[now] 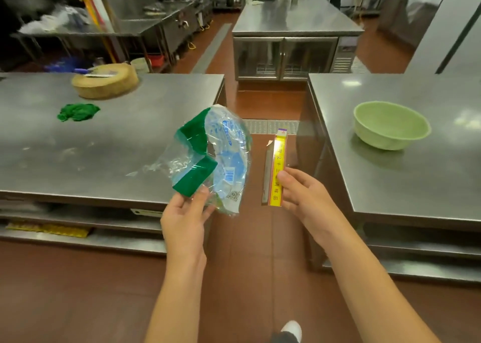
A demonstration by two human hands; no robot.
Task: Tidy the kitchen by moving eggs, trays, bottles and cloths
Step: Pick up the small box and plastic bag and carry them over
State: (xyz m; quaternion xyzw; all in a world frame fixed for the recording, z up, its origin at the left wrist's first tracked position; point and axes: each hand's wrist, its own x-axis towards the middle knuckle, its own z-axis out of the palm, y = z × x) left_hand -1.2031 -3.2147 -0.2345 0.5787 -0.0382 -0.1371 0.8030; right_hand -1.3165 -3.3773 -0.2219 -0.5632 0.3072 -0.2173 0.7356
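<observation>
- Steel worktables flank a red-tiled aisle; left table (109,144), right table (416,160).
- One crumpled green cloth (78,112) lies on the left table, well left of the grip; one round chopping block (105,83) behind it.
- Left hand (186,216) pinches the bottom edge of one plastic pack of green scouring pads (208,152); light, crinkly, likely slippery, best pinched at the pads.
- Right hand (303,191) holds one flat yellow packet (278,171) by its lower half; stiff, light.
- One green bowl (390,129) sits on the right table, well apart.

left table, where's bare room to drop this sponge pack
On the left table, the near half is bare, from the green cloth forward to the front edge. The far left is taken by the round chopping block and cloth. The left hand holds the sponge pack.
</observation>
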